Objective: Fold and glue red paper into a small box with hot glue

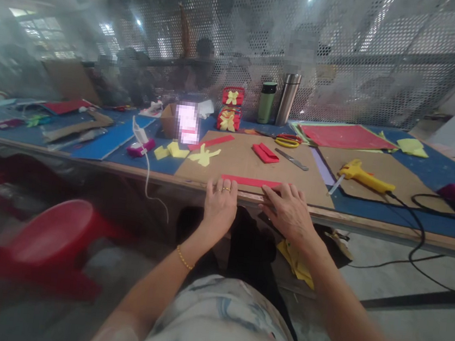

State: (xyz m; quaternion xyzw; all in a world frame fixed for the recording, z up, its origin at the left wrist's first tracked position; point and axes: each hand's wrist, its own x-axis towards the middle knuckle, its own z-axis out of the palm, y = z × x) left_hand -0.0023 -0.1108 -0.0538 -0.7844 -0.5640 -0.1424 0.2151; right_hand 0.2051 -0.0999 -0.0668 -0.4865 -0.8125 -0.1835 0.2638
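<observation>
A long red paper strip [251, 182] lies along the front edge of a brown cardboard sheet [237, 158]. My left hand [221, 205], rings on its fingers, is closed over the strip's left end, with its thumb hidden. At the right end my right hand [291, 210] grips the strip, index finger and thumb pointing left. Behind the strip are a folded red paper piece [265, 153], a metal blade [292, 159], a yellow paper bow shape [203, 156] and another red strip [216, 143] lying aslant.
A yellow glue gun [364, 176] with a black cable rests at right. Yellow-handled scissors [287, 141], red boxes with yellow bows [229, 117], a green flask [266, 104] and a steel flask [288, 101] stand behind. A lit phone [187, 122] leans at back left. A red stool [54, 233] stands left.
</observation>
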